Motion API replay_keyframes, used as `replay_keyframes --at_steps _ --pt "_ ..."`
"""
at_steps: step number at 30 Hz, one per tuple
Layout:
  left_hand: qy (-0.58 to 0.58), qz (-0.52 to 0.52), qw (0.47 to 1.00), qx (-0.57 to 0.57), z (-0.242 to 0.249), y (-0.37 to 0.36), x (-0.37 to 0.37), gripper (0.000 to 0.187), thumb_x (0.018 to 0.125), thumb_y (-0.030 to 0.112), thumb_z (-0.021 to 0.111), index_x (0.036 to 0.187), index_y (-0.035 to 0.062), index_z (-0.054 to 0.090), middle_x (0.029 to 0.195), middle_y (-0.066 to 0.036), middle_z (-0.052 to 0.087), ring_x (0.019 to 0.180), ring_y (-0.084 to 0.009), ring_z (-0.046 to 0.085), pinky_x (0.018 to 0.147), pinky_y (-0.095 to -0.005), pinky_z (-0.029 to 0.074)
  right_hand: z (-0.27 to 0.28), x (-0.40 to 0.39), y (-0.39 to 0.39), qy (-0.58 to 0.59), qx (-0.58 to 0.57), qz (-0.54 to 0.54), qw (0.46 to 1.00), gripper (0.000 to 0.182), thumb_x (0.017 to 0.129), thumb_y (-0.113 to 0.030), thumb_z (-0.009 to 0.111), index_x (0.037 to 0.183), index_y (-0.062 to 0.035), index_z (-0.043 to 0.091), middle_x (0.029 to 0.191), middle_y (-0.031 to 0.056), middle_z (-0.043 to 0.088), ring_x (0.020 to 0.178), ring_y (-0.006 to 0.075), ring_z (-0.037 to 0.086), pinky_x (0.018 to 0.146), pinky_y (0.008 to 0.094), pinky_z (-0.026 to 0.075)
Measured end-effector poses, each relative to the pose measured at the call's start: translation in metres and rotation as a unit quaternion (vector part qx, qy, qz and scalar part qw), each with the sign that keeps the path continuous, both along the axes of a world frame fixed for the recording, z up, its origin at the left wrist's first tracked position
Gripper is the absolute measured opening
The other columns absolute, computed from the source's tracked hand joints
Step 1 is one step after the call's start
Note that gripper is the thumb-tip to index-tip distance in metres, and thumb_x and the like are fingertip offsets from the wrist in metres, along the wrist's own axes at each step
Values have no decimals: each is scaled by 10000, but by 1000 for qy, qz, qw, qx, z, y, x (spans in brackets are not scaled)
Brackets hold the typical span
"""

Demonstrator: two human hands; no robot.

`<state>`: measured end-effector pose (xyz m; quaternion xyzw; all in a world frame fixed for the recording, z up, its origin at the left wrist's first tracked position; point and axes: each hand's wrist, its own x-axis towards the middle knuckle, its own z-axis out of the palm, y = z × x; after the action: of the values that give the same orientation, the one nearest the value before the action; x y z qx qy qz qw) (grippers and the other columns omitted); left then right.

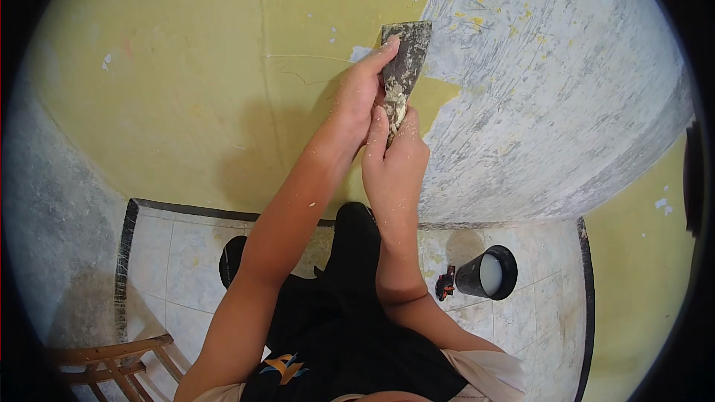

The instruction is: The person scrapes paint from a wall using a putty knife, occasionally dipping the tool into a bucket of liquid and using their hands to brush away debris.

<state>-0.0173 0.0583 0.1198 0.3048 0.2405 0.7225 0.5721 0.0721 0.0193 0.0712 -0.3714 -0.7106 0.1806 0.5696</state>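
A putty knife with a dark, paint-flecked blade is held up in front of the wall, its wide edge pointing up. My right hand is closed round its handle, thumb along it. My left hand supports the knife from the left, with the thumb pressed on the blade and the other fingers partly hidden behind it. Small pale flakes cling to both hands and the left forearm. Behind the knife, yellow-green paint on the left meets a scraped grey-white area on the right.
A black bucket of cloudy liquid stands on the tiled floor at the right, beside a small dark and red object. A wooden chair or rack is at the lower left. The wall's base has a dark border.
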Motion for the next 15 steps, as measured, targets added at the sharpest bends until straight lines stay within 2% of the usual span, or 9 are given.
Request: replay_keyframes --at_steps 1,11,13,15 --pt "-5 -2 1000 -6 1 1 0 308 982 425 657 1029 121 644 788 15 606 541 -137 545 504 -302 509 3 1 -2 -6 1 -8 1000 243 1029 -177 571 1023 67 579 795 289 675 758 471 687 622 456 508" --pt "-24 -28 999 26 4 15 -6 324 989 427 642 996 103 642 742 -31 635 520 -179 568 505 -339 520 23 6 -4 -53 -10 -24 998 265 1026 -194 568 1084 64 598 811 298 679 770 476 685 640 473 516" --pt "8 -12 999 30 14 18 -10 352 989 441 639 970 90 643 745 -42 640 518 -184 570 509 -336 517 28 2 2 -32 22 -5 999 411 1018 -233 537 1299 67 525 801 321 675 748 504 670 641 561 510" --pt "11 -6 999 44 27 19 -10 358 988 445 638 963 88 648 739 -43 640 526 -181 574 513 -331 516 37 -1 6 -26 37 -6 999 406 1018 -232 535 1292 69 528 808 324 675 754 505 669 644 562 509"
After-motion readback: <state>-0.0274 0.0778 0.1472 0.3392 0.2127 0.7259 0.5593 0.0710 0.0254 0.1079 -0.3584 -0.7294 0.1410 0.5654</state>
